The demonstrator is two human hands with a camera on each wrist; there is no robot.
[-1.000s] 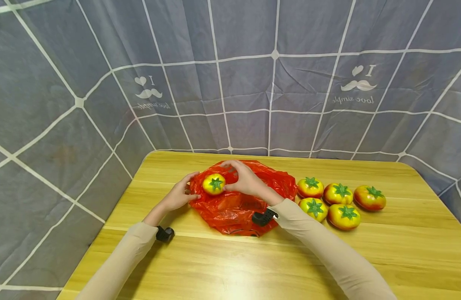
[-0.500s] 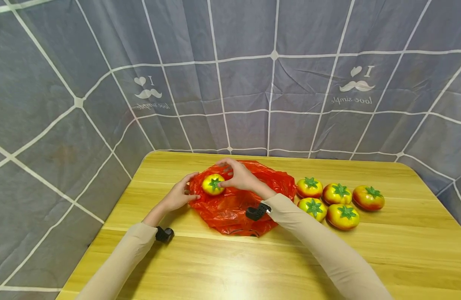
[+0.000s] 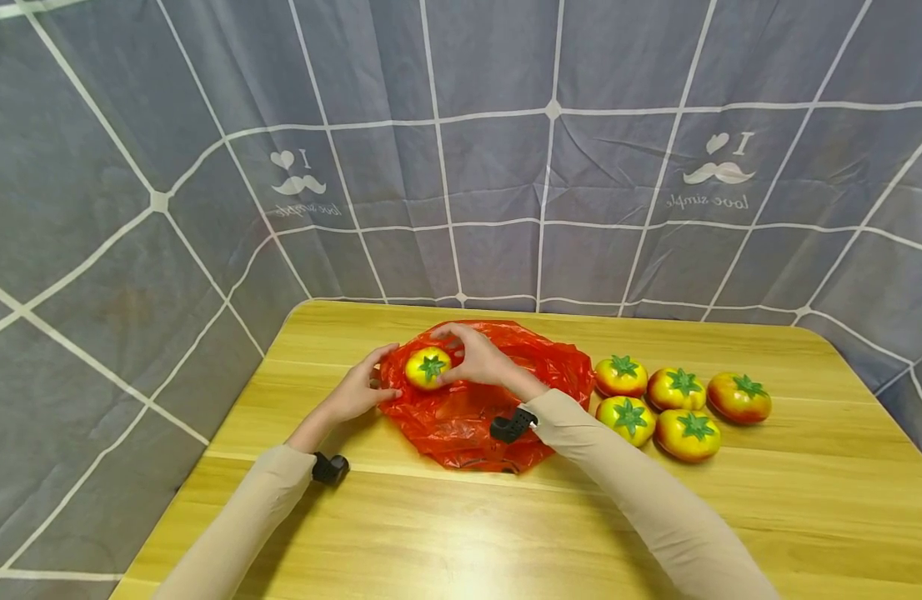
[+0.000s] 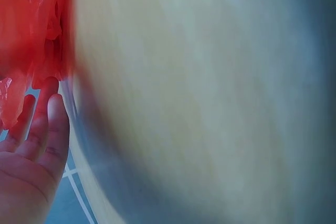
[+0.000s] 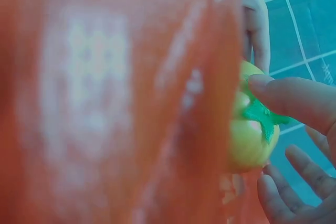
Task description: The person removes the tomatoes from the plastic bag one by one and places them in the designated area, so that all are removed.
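A red plastic bag (image 3: 461,421) lies spread and crumpled on the wooden table. On its left part sits a yellow-red tomato (image 3: 423,369) with a green star-shaped leaf, glossy like a model. My right hand (image 3: 482,357) arches over the bag, thumb touching the tomato's right side and fingers reaching beyond it; in the right wrist view the thumb (image 5: 294,95) overlaps the green leaf and the other fingers stand spread apart. My left hand (image 3: 356,390) is at the bag's left edge, thumb and fingers spread around it; the left wrist view shows its fingers (image 4: 58,129) nearly straight against the plastic.
Several more tomatoes (image 3: 682,387) stand in a group right of the bag, the nearest ones close to its edge. A grey curtain (image 3: 498,183) with white lines surrounds the back and sides of the table (image 3: 401,533). Each wrist wears a black camera (image 3: 512,425).
My right hand has shifted slightly; its thumb passed over the tomato's leaf half a second ago and is back at the right side now. My left hand and the bag stay put.
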